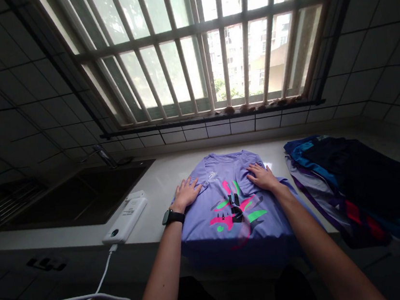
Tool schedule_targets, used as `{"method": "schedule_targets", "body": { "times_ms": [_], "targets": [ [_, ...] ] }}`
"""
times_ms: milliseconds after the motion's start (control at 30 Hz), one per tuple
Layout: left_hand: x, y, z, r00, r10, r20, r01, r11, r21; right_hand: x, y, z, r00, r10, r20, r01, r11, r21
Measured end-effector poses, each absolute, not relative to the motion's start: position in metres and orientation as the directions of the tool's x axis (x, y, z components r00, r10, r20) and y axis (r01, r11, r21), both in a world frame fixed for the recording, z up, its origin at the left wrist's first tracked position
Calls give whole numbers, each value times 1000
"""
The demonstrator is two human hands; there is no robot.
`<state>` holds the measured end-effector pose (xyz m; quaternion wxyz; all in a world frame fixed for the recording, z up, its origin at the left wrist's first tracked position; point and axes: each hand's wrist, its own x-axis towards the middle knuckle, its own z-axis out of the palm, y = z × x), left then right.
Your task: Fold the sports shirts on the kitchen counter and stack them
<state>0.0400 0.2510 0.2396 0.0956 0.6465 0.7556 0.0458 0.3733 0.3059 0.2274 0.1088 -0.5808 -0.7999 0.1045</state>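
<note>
A lavender T-shirt (pixel 198 223) with a pink, green and black print lies spread on the white counter, collar toward the window. Its lower part hangs over the counter's front edge. My left hand (pixel 186 194) rests flat on the shirt's left sleeve area, fingers spread, with a dark watch on the wrist. On the right shoulder side, my right hand (pixel 262 177) presses flat with fingers apart. Neither hand grips the cloth.
A pile of dark clothes (pixel 366 168) sits at the right, partly over the edge. To the left are a white power bank (pixel 126 220) with a cable (pixel 106 273), a dark sink (pixel 81 193) and a faucet (pixel 104 157). Behind stands a barred window (pixel 205 47).
</note>
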Motion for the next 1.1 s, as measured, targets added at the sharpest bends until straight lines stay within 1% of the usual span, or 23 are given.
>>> {"method": "schedule_targets", "body": {
  "times_ms": [133, 367, 533, 700, 767, 867, 933, 1033, 1100],
  "targets": [
    [36, 253, 236, -133, 990, -49, 968, 140, 209, 374, 306, 227, -306, 950, 56, 904, 308, -296],
    [37, 254, 236, -145, 986, -79, 970, 158, 185, 374, 307, 225, -302, 951, 66, 902, 307, -304],
    [36, 253, 237, -141, 985, -98, 968, 158, 196, 373, 305, 227, -299, 952, 65, 899, 304, -314],
    [33, 266, 246, -129, 990, -54, 959, 138, 247, 373, 304, 230, -283, 950, 132, 895, 311, -319],
    [35, 273, 251, -154, 987, -44, 953, 161, 256, 373, 304, 230, -272, 949, 160, 897, 310, -314],
    [42, 281, 254, -276, 960, 53, 922, 249, 295, 373, 306, 227, -227, 955, 193, 910, 278, -306],
    [46, 282, 251, -333, 933, 138, 901, 272, 338, 373, 307, 225, -157, 965, 208, 927, 216, -306],
    [48, 281, 244, -299, 935, 191, 895, 205, 397, 373, 307, 225, -39, 979, 199, 946, 100, -309],
    [46, 281, 242, -264, 941, 214, 878, 143, 458, 374, 306, 227, -8, 984, 178, 947, 65, -314]
  ]
}}
